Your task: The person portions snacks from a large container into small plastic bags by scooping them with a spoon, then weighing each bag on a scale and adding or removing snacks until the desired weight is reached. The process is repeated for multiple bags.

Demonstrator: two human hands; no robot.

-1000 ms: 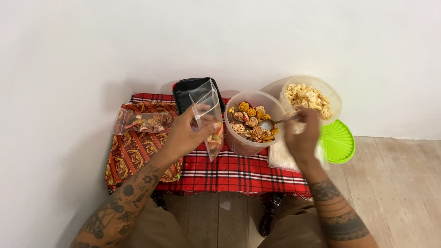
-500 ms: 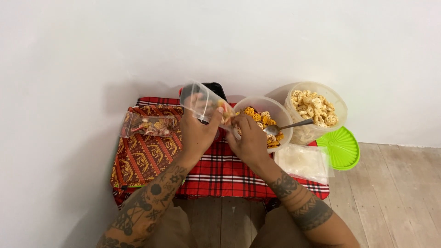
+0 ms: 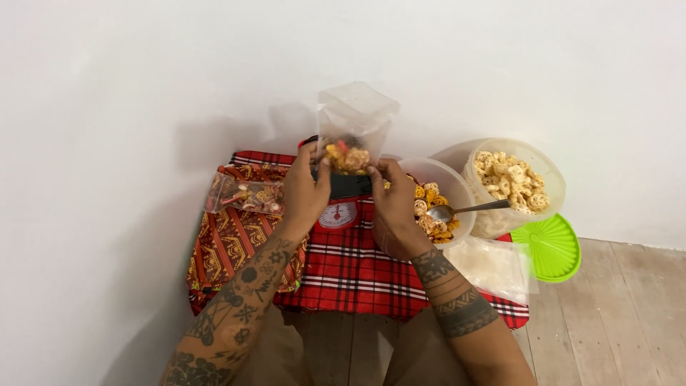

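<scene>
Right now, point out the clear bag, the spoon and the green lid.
clear bag (image 3: 355, 121), head view, on its upper clear part.
spoon (image 3: 441, 212), head view, on its bowl.
green lid (image 3: 552, 247), head view, on the middle of its top.

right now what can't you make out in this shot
- Scale, head view: the bag and both hands cover its top; the dial is too small to read.
- Left hand and right hand: seen from the back, so the fingertip grip on the bag is hidden.
- Spoon: its load is too small to tell.
- Snack pieces in the bag: blurred, kind unclear.
- Clear bags: count unclear.
</scene>
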